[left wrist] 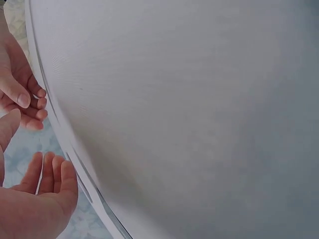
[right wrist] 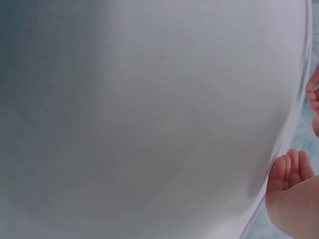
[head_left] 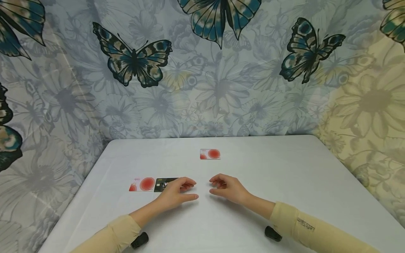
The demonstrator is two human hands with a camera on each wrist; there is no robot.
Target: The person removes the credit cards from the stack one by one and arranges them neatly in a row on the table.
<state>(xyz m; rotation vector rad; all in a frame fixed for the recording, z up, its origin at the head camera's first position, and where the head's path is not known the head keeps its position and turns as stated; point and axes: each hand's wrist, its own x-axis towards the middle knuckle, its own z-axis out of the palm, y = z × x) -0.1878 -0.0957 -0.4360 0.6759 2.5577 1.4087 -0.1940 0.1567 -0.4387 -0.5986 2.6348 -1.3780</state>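
Facing each other across a gap, with left hand (head_left: 177,191) and right hand (head_left: 232,188), over a white table (head_left: 284,168) with rounded far corners. Walled in behind and at the sides by a floral backdrop (head_left: 221,88), grey-blue (turning yellow on the right) and printed with large black-and-teal butterflies (head_left: 134,63). Holding left fingers loosely bent and close together, thumb stretched apart from them; curling right fingers softly inward, thumb just apart beneath. Covering part of a black card (head_left: 160,185) with the left hand in the head view; cannot tell whether touching it or only above it. Showing on that card a pale chip-like square, a white "V" beginning larger lettering hidden by the hand, and yellow-green print too small to read. Having a red-and-white card (head_left: 147,184) with a big red disc just beside it, on the left, and a similar far card (head_left: 213,154) near the back edge, both with tiny unreadable print. Wearing pale yellow sleeves (head_left: 117,232), with slanted dark lettering on the right forearm, hard to make out, and black devices (head_left: 273,233) beneath the cuffs.
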